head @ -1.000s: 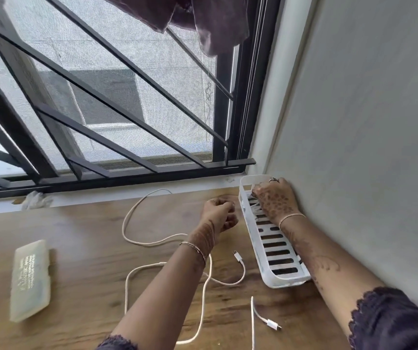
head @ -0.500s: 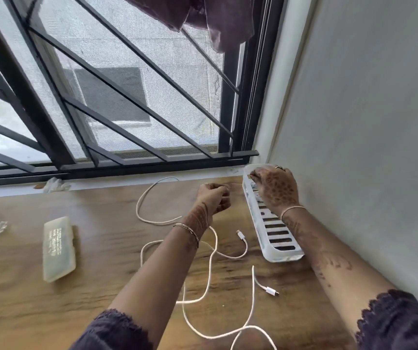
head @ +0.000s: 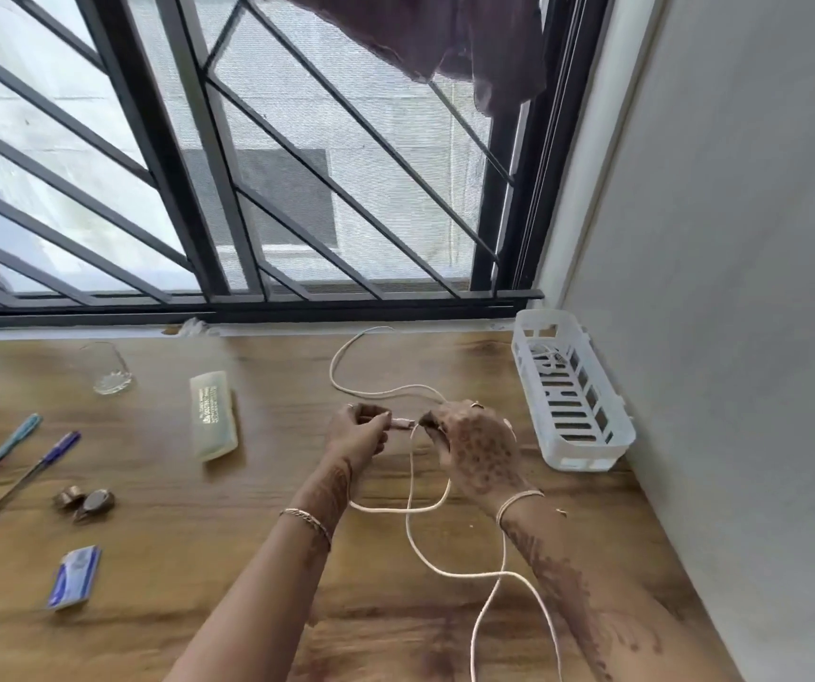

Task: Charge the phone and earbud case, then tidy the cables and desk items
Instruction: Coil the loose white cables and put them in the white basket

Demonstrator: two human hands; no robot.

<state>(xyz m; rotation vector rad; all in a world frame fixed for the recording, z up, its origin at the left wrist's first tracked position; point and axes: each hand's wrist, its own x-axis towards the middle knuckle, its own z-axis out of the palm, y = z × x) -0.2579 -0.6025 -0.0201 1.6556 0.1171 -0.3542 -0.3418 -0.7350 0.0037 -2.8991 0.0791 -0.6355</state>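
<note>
A long white cable (head: 415,539) loops over the wooden desk (head: 199,558). My left hand (head: 359,430) pinches it near its plug end, and my right hand (head: 474,445) grips the same cable a few centimetres to the right. Both hands hover above the desk's middle. The white slotted plastic basket (head: 587,435) stands against the right wall with a coiled white cable (head: 548,359) lying in its far end. No phone or earbud case shows in this view.
A pale rectangular case (head: 212,415) lies left of my hands. Further left are a small glass (head: 109,369), two pens (head: 11,475), two small metal pieces (head: 84,502) and a blue-white packet (head: 74,577). Window bars (head: 228,189) close the far edge.
My right hand left the basket and came to the cable at the desk's middle. My left hand drew back with the cable end. The view swung left and back, showing pens and small items.
</note>
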